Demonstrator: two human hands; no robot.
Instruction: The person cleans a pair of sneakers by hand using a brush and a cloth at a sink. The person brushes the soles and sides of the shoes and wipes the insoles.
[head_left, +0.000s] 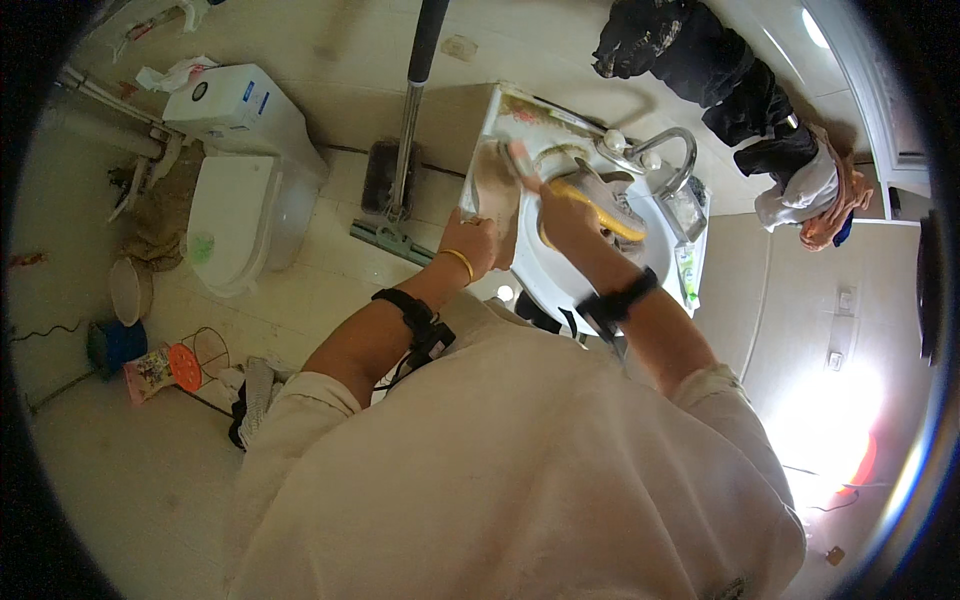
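My left hand [472, 240] grips the near end of a long, flat tan piece, apparently a shoe insole [494, 185], at the left edge of the white washbasin [545, 285]. My right hand [567, 215] is closed on what looks like a small brush [522, 165], blurred by motion, with its far end against the insole. Just beyond and right of my right hand, a grey shoe with a yellow sole [610, 212] lies in the basin. My right hand hides part of the shoe.
A curved chrome faucet [680, 150] rises at the basin's right back. A green-and-white tube [688, 270] lies on its right rim. Left of the basin stand a squeegee mop [395, 235] and a white toilet [235, 215]. Dark clothes [700, 60] hang at upper right.
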